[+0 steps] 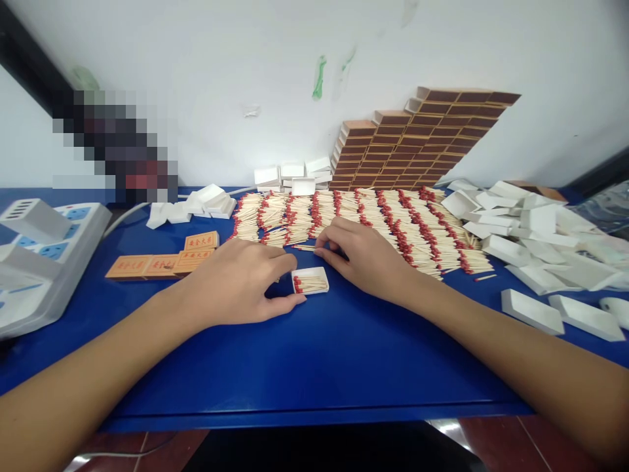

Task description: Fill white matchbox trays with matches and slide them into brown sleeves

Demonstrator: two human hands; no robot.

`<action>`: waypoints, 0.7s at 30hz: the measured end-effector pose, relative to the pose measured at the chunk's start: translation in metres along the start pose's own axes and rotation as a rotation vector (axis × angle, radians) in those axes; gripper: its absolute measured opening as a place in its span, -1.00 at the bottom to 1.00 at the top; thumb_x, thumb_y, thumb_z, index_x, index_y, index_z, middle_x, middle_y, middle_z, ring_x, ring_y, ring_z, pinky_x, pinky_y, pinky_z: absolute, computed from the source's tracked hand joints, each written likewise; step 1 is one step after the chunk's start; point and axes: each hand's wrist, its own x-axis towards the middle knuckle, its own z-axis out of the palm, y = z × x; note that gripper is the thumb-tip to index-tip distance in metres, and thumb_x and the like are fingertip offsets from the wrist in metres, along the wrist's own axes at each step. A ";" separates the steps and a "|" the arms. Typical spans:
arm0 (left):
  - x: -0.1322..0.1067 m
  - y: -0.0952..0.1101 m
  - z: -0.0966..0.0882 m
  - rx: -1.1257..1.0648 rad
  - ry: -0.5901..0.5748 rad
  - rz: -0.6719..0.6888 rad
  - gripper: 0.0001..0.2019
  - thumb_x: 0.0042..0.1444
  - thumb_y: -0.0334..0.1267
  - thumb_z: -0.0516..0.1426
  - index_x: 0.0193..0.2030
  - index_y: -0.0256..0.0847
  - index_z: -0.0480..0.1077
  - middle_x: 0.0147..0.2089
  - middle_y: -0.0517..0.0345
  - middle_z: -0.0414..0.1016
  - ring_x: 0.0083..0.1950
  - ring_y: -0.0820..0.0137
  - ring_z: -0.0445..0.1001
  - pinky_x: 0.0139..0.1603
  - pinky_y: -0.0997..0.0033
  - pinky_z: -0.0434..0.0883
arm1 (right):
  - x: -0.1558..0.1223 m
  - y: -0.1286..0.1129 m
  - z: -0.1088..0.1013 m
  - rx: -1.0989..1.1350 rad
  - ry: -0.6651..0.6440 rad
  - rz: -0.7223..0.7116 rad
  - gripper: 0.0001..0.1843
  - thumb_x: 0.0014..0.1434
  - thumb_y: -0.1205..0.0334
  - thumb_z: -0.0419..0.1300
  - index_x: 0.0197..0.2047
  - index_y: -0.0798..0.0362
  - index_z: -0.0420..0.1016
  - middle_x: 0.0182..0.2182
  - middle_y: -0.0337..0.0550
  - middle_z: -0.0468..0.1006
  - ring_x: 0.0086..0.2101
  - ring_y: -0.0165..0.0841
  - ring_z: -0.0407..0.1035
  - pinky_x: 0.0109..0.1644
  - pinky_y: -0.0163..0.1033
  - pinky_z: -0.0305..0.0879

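A small white matchbox tray (320, 271) with red-tipped matches lying inside rests on the blue table. My left hand (240, 282) curves round its left end, thumb at the near corner and index finger at the far one. Just beyond the tray, my right hand (358, 252) has thumb and fingers pinched together at the front of the match pile. A match (303, 248) sticks out leftward from those fingertips; how many they hold is hidden. Rows of loose matches (339, 210) spread behind both hands.
Stacked brown matchboxes (403, 147) lean along the wall. White trays (521, 223) heap at right, more trays (209, 200) lie at back left. Orange matchboxes (162, 263) sit beside my left forearm. A power strip (63, 275) with plugs occupies the left edge.
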 end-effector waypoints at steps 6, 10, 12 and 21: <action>0.000 0.001 -0.002 -0.001 -0.015 -0.008 -0.70 0.32 0.02 0.18 -0.11 -0.18 0.55 -0.28 0.16 0.64 -0.28 0.27 0.60 -0.37 0.30 0.24 | 0.000 -0.004 -0.001 -0.009 -0.027 0.053 -0.87 0.44 0.23 0.15 -0.19 0.03 0.42 -0.22 -0.10 0.51 -0.24 -0.25 0.39 -0.19 -0.19 0.21; 0.000 0.002 -0.002 0.009 -0.018 -0.003 -0.70 0.32 0.02 0.18 -0.11 -0.18 0.55 -0.26 0.15 0.64 -0.28 0.26 0.60 -0.36 0.30 0.25 | 0.002 -0.009 0.000 -0.022 -0.045 0.051 -0.88 0.44 0.26 0.13 -0.19 0.04 0.41 -0.23 -0.10 0.50 -0.24 -0.26 0.38 -0.20 -0.19 0.20; 0.000 0.002 -0.001 0.009 -0.017 0.000 -0.70 0.32 0.01 0.18 -0.11 -0.18 0.55 -0.26 0.15 0.64 -0.28 0.26 0.60 -0.36 0.30 0.25 | 0.003 -0.011 0.002 -0.024 -0.030 0.048 -0.89 0.44 0.27 0.13 -0.19 0.04 0.41 -0.24 -0.10 0.50 -0.25 -0.26 0.37 -0.21 -0.20 0.19; 0.001 0.002 -0.001 0.002 -0.025 -0.005 -0.69 0.33 0.03 0.17 -0.11 -0.18 0.55 -0.26 0.15 0.64 -0.28 0.27 0.60 -0.34 0.28 0.27 | 0.005 -0.013 0.007 0.000 0.063 -0.003 -0.92 0.40 0.34 0.14 -0.19 0.03 0.42 -0.27 -0.13 0.49 -0.25 -0.27 0.35 -0.21 -0.20 0.19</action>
